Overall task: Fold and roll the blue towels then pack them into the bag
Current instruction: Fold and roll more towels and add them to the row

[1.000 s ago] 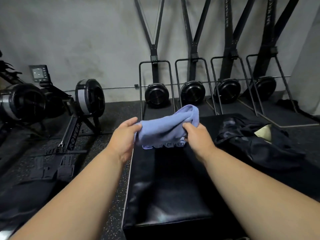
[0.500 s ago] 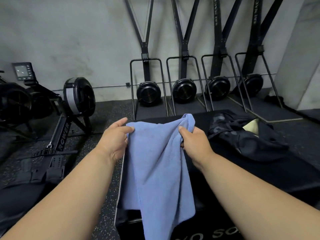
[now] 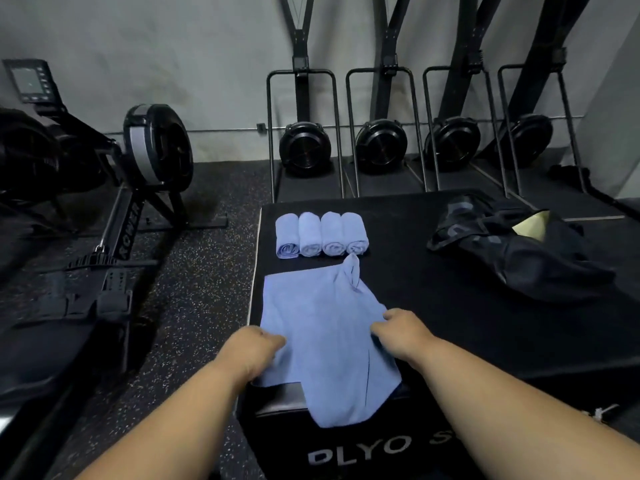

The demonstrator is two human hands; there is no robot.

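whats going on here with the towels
A person is working through blue towels on a black plyo box in a gym. Four rolled towels sit in a row at the far side. A fifth towel is spread flat, its near end hanging over the box edge, with the left hand and right hand gripping its sides. The black bag lies open to the right, with no blue towel visible in it.

Open towel (image 3: 318, 327) lies on the box (image 3: 450, 306) before me. Four rolled towels (image 3: 322, 234) behind it. Bag (image 3: 519, 251) far right.
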